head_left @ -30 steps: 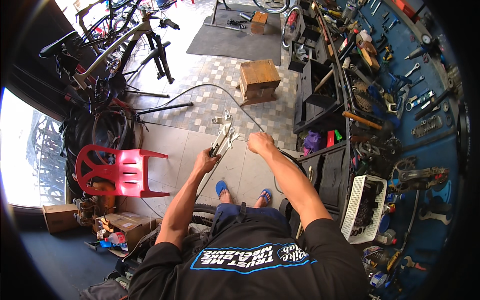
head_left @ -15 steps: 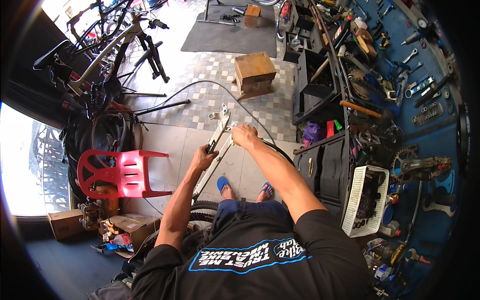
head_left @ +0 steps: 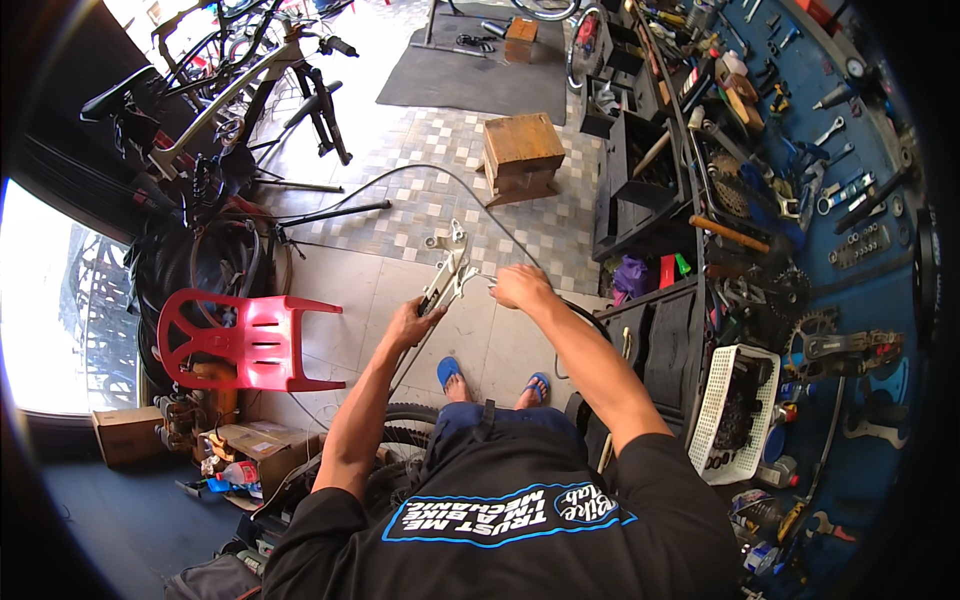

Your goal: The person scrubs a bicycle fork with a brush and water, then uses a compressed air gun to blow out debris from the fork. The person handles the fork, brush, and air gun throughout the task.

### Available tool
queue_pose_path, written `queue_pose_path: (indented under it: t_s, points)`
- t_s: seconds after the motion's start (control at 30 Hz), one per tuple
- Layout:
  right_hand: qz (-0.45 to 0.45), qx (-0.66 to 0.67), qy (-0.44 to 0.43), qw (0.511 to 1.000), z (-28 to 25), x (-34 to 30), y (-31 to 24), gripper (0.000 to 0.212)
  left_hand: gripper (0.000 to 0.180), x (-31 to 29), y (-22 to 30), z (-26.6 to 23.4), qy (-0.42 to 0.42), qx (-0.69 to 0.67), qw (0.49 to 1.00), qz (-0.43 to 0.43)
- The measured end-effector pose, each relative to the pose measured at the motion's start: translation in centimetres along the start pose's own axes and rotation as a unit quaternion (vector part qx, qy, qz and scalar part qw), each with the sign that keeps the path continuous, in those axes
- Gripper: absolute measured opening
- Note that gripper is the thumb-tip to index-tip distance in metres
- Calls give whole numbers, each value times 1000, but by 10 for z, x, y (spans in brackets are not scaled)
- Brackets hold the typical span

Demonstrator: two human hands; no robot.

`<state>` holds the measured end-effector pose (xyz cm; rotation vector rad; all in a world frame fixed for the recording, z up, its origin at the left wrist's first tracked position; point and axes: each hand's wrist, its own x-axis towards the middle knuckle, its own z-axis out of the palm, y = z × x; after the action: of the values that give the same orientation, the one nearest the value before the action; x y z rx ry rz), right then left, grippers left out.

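Observation:
My left hand [head_left: 411, 324] is closed around a pale bicycle swingarm [head_left: 457, 258], a frame part with two long arms and dark lettering on its side. It is held up in front of me, tilted, with its bracketed end pointing away. Just right of that end is my right hand [head_left: 521, 288], its fingers curled together. Something small and light shows at the fingertips beside the swingarm, too small to name. A dark hose [head_left: 586, 312] curves out from beneath my right forearm. The lower part of the swingarm runs down beside my left forearm.
A red plastic chair [head_left: 262, 343] stands at the left, near a bicycle [head_left: 235, 100] on a stand. Ahead is a wooden stool [head_left: 523, 148], with a long hose [head_left: 400, 168] across the tiles. Tool shelves and a white basket [head_left: 736, 412] line the right. A tire [head_left: 408, 412] is near my legs.
My right hand has moved right, away from the swingarm's arms. The swingarm has turned a little in my left hand, and its far end has shifted lower. My view has swung slightly.

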<state>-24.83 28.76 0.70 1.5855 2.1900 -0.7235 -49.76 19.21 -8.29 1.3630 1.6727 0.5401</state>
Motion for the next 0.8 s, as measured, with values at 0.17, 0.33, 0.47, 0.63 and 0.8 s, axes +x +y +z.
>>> queue_pose_path:
  t_s: [0.17,0.33,0.47,0.63,0.8]
  points:
    - [-17,72,12,997,-42,-34,-13,45,57,6,-17,7,8,75,997,1]
    - [-37,49,44,997,-41,-22,-42,39,58,10,-21,16,5,67,998,7]
    - [-38,7,77,996,-34,-1,-52,29,59,13,-17,19,-27,56,998,-18]
    - [-35,-44,66,996,-43,8,-70,24,58,6,-18,17,-30,77,996,-21]
    - [-21,-53,34,998,-51,15,-73,25,56,-4,-15,19,-31,95,995,-11]
